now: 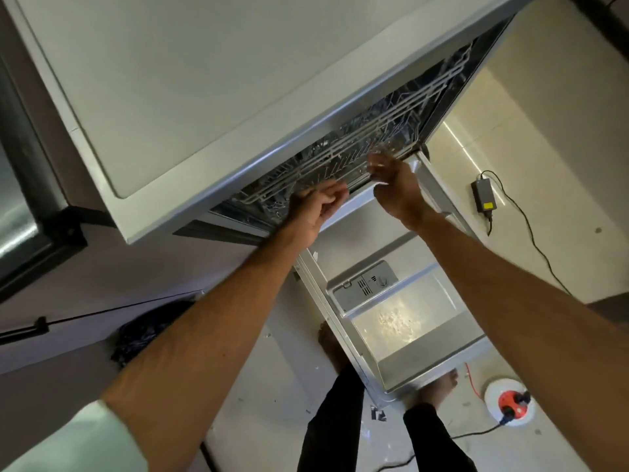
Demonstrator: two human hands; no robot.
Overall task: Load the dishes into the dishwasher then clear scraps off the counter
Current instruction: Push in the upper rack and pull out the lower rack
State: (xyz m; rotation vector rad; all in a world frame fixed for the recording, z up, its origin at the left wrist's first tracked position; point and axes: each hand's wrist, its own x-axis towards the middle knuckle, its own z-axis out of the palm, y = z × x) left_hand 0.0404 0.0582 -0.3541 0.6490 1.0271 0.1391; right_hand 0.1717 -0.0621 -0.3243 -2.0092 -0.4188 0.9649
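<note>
Head camera looked down over the dishwasher (204, 80), its white top filling the upper part of the view and its door (432, 362) dropped flat and open above the floor (544, 114). Both my arms reached forward to the wire rack (374, 131), which sat inside the tub with its front rail just at the opening. My left hand (318, 207) was at that front rail with its fingers curled in tight; I could not tell whether they closed round the wire or only lay against it. My right hand (396, 185) was just beside it, nearer the door's hinge side, fingers spread and loose, their tips blurred at the rack's front edge and gripping nothing. On the inner face of the door the detergent dispenser (364, 286) sat between my forearms. My bare feet (439, 386) stood under the door's outer edge. On the pale floor to my right lay a black power adapter (483, 195) with its cord, and nearer me a white and orange extension reel (510, 401). A dark cloth (149, 332) lay bunched under my left forearm.
</note>
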